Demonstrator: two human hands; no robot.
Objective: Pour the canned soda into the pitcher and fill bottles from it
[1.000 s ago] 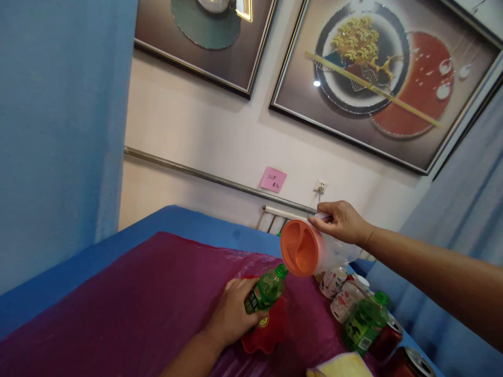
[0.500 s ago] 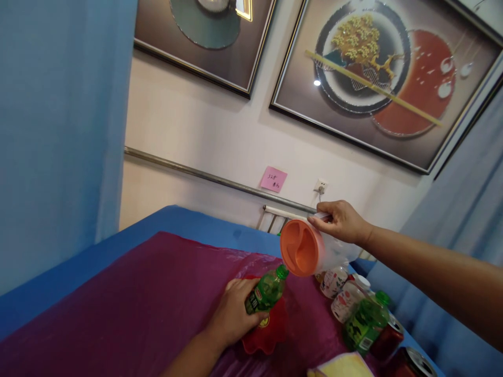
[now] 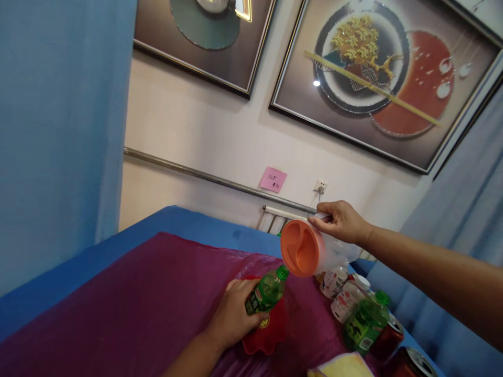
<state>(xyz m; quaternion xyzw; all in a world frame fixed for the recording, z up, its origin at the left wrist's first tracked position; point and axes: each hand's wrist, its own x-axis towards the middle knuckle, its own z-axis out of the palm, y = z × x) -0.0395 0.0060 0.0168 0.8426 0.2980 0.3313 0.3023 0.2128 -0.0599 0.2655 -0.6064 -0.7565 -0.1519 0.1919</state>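
My left hand grips a small green bottle that leans to the right over a red scalloped dish on the purple cloth. My right hand holds a clear plastic jug by its handle, tipped on its side. The jug's orange lid faces me and hangs just above the bottle's green neck.
Right of the dish stand a second green bottle, two white printed cups, two red cans and a yellow cloth. The purple cloth covers a blue table. Blue curtains hang left and right.
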